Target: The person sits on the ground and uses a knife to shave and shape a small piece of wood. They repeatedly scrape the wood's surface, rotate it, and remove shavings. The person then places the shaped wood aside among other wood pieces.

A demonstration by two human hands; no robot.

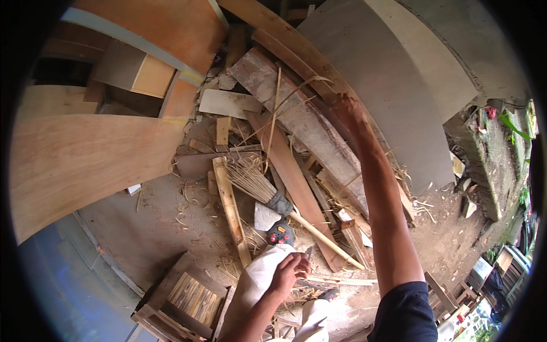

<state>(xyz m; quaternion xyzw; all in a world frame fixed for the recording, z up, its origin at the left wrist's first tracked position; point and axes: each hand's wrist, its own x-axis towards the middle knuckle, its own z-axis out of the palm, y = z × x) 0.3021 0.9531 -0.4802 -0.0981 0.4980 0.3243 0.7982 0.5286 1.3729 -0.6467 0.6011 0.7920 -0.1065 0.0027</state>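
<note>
My right hand [348, 111] is stretched far out to the pile of planks [296, 122] leaning against a grey concrete slab [393, 97]. It rests at the upper edge of a long plank, where thin pale strips [277, 108] meet; blur hides its grip. My left hand [289, 272] lies curled on my knee in white trousers [256, 279]. A small grey pointed tool [309, 250] sticks out past its fingers. A stick broom [257, 183] lies on the ground just beyond the knee, beside my patterned shoe [280, 232].
A large curved plywood sheet [85, 159] fills the left. A small wooden crate [188, 296] stands by my left knee. Wood scraps and shavings [188, 199] litter the dirt floor. Plants and clutter [501, 251] sit at the right rim.
</note>
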